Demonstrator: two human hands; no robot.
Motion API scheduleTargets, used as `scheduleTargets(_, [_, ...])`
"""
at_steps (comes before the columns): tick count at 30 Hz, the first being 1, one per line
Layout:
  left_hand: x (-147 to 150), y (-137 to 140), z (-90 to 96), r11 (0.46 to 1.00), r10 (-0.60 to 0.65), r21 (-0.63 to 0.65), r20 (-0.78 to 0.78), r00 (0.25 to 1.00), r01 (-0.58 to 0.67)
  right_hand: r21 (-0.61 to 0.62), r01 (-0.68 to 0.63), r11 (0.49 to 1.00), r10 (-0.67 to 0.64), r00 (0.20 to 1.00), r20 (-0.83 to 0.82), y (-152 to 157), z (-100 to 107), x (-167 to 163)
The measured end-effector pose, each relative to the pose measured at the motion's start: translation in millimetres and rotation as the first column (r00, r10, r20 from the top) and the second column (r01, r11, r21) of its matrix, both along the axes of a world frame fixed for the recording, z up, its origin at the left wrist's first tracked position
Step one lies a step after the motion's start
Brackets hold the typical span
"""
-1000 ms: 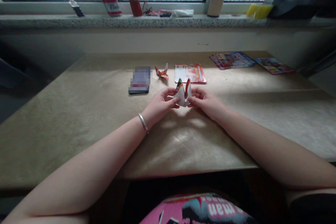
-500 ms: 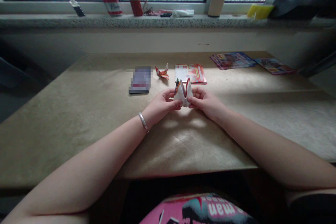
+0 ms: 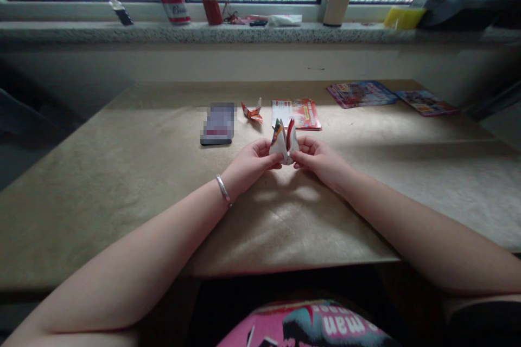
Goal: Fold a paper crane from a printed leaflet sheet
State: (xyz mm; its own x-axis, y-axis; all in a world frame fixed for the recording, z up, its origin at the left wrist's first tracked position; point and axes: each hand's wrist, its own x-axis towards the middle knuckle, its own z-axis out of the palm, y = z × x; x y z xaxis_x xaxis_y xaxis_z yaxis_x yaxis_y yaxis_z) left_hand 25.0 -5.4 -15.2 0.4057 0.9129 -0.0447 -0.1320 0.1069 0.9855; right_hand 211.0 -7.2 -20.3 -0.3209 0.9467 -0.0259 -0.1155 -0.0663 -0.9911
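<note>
Between both hands stands a folded paper fortune teller (image 3: 279, 146), white outside with red, green and orange print showing at its upright points. My left hand (image 3: 258, 156) pinches its left side, thumb in front and fingers behind. On the other side my right hand (image 3: 315, 156) grips it the same way, thumb near the middle. The hands hold it just above the table. Beyond them lies a small stack of red and white printed paper sheets (image 3: 299, 114). A red and white folded paper crane (image 3: 253, 113) rests left of that stack.
A phone (image 3: 218, 123), its screen blurred, lies on the beige table (image 3: 122, 173) left of the crane. Colourful printed booklets (image 3: 366, 93) are at the back right. On the stone windowsill (image 3: 285, 35) stand a red can (image 3: 171, 0), a red lighter-like object (image 3: 211, 8) and a yellow item (image 3: 402, 17).
The points of the paper fortune teller have drawn slightly closer together between the fingers. Both hands keep their grip in nearly the same place.
</note>
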Motion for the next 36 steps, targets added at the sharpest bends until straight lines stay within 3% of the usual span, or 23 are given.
scheduleTargets(16, [1,-4,5.2,0.996,-0.073,-0.046,0.009,0.997,0.074,-0.032,-0.011,0.999,0.010,1.000,-0.013,-2,0,-2])
scheduleTargets(36, [3,1,-5.0,0.996,-0.082,-0.043,0.019,0.996,0.083,-0.041,-0.062,0.997,0.062,0.998,0.001,-1,-2,-4])
